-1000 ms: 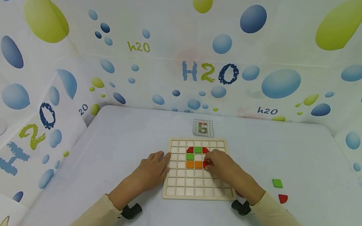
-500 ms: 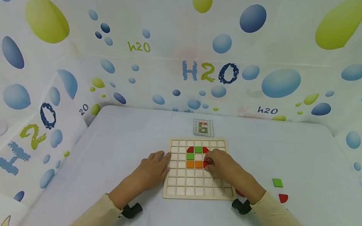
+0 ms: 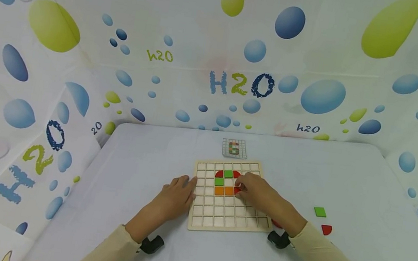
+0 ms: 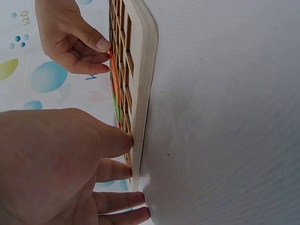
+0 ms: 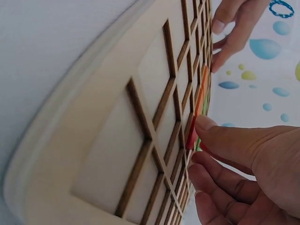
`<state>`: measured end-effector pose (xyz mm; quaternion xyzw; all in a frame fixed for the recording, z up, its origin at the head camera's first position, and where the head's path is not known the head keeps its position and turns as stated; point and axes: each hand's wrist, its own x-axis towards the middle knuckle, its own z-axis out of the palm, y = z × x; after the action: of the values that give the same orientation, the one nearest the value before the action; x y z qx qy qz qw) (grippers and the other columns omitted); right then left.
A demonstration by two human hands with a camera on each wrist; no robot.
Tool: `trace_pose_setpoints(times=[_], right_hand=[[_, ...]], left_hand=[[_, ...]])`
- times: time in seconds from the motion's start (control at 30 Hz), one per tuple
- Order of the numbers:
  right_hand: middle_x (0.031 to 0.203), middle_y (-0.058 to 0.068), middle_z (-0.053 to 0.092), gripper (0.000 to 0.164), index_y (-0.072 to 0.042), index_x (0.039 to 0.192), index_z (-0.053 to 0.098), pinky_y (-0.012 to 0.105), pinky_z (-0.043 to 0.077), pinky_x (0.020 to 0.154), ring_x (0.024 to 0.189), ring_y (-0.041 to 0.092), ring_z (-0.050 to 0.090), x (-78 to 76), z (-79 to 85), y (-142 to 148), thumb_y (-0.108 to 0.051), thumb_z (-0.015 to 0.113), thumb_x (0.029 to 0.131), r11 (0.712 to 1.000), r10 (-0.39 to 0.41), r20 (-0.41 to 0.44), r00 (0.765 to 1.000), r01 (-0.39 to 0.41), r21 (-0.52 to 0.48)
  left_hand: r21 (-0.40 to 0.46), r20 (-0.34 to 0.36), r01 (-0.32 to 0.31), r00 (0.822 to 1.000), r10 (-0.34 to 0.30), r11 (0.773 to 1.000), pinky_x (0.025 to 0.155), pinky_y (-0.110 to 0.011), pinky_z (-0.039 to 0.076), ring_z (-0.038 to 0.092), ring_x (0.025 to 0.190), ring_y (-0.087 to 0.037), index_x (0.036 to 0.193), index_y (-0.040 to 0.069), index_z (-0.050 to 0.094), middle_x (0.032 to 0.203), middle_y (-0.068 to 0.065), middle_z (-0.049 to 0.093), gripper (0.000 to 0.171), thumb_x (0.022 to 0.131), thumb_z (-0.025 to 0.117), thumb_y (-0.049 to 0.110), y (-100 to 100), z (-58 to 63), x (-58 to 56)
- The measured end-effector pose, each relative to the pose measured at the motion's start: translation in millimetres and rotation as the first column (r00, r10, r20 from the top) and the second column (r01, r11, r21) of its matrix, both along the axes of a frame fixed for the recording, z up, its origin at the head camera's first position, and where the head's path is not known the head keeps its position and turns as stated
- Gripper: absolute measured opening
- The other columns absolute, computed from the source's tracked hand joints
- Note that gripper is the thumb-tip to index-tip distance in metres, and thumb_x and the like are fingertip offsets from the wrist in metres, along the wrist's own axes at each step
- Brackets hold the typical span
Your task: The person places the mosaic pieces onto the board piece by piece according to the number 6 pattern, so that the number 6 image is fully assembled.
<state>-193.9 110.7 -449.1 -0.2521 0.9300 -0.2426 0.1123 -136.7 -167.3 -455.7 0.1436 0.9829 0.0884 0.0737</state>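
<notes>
A wooden grid board (image 3: 191,218) lies on the white table. My right hand (image 3: 258,190) pinches a red tile (image 5: 191,133) with thumb and index finger, down at a grid cell; the fingers partly cover it. Left of that tile sit two orange tiles (image 3: 223,191). Above them is a green tile (image 3: 219,181), and a top row has a green tile (image 3: 228,173) between two rounded red tiles (image 3: 219,174). With fingers extended, my left hand (image 3: 175,195) rests against the board's left edge; in the left wrist view its thumb (image 4: 119,143) touches the rim.
A small pattern card (image 3: 234,148) with a printed grid lies behind the board. To the right are a loose green tile (image 3: 320,211) and a rounded red tile (image 3: 326,229). Another red piece (image 3: 277,224) shows partly beneath the right wrist. A patterned cloth (image 3: 192,24) hangs behind the table.
Both hands stay in place; the right fingers remain at the red tile beside the orange ones. The head view has shifted very slightly.
</notes>
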Motion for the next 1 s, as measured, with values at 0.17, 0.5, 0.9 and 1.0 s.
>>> trace_pose_setpoints(times=[0.17, 0.5, 0.9, 1.0], right_hand=[[0.106, 0.002, 0.069, 0.029, -0.008, 0.122, 0.072, 0.040, 0.057, 0.095, 0.099, 0.018, 0.062, -1.5, 5.1, 5.9, -0.021, 0.079, 0.097, 0.999, -0.034, 0.013, 0.999, 0.034, 0.013], [0.108, 0.004, 0.068, 0.029, -0.005, 0.124, 0.070, 0.045, 0.057, 0.094, 0.103, 0.024, 0.064, -1.4, 26.0, 47.6, -0.017, 0.077, 0.098, 0.997, -0.075, -0.041, 0.996, 0.074, -0.020], [0.108, 0.008, 0.070, 0.032, -0.003, 0.124, 0.071, 0.048, 0.059, 0.090, 0.102, 0.028, 0.065, 10.2, 38.0, 108.2, -0.013, 0.079, 0.096, 0.981, -0.185, -0.134, 0.973, 0.175, -0.083], [0.111, 0.012, 0.070, 0.034, -0.002, 0.127, 0.070, 0.050, 0.059, 0.092, 0.105, 0.031, 0.065, 13.7, 40.4, 121.7, -0.014, 0.078, 0.097, 0.976, -0.215, -0.118, 0.970, 0.207, -0.071]], left_hand=[[0.006, 0.002, -0.002, 1.000, 0.002, 1.000, 0.109, -0.064, 0.045, 0.044, 0.146, -0.047, 0.162, 0.004, 0.040, 0.159, -0.026, 0.043, 0.056, 0.113, 0.051, 0.029, 0.0, 1.0, 0.9], [0.010, 0.006, 0.003, 1.000, -0.003, 1.000, 0.109, -0.064, 0.045, 0.044, 0.146, -0.047, 0.162, 0.004, 0.040, 0.159, -0.026, 0.043, 0.056, 0.113, 0.050, 0.029, -0.1, 1.6, -0.4], [0.005, 0.008, -0.004, 1.000, 0.003, 1.000, 0.109, -0.064, 0.045, 0.043, 0.146, -0.047, 0.162, 0.004, 0.039, 0.159, -0.026, 0.042, 0.056, 0.114, 0.049, 0.030, -0.8, 0.6, 0.3], [0.002, 0.010, -0.005, 1.000, 0.005, 1.000, 0.109, -0.064, 0.045, 0.043, 0.147, -0.046, 0.162, 0.003, 0.039, 0.160, -0.026, 0.042, 0.056, 0.114, 0.048, 0.029, -0.5, 0.3, 0.2]])
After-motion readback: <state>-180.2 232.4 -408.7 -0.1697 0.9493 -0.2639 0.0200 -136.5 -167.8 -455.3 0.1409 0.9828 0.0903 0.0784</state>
